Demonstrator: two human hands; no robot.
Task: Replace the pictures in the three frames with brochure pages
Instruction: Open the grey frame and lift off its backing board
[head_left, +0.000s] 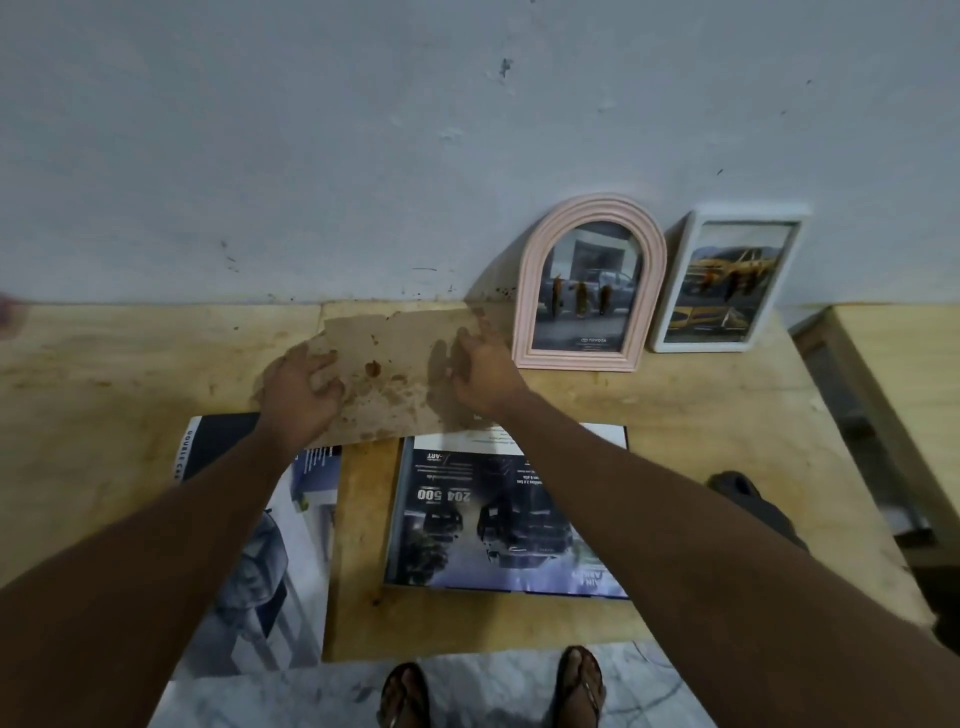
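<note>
Noted pale scuffed wall (363, 130) behind wooden table (104, 374). Recorded two printed car brochures flat on the table: loose brochure page (270, 597) at near left, overhanging the near edge; open brochure (467, 530) at centre, print upside down to the camera. Logged stained brown board (395, 374) between them and the wall, near edge raised over both brochures. Found pink arched frame (597, 203) and white rectangular frame (748, 212) leaning on the wall to the right, side by side, each showing a car picture. Left hand (304, 387) curled on the board's left end, right hand (485, 371) gripping its right end; hands apart. Sandalled feet (405, 696) at bottom.
</note>
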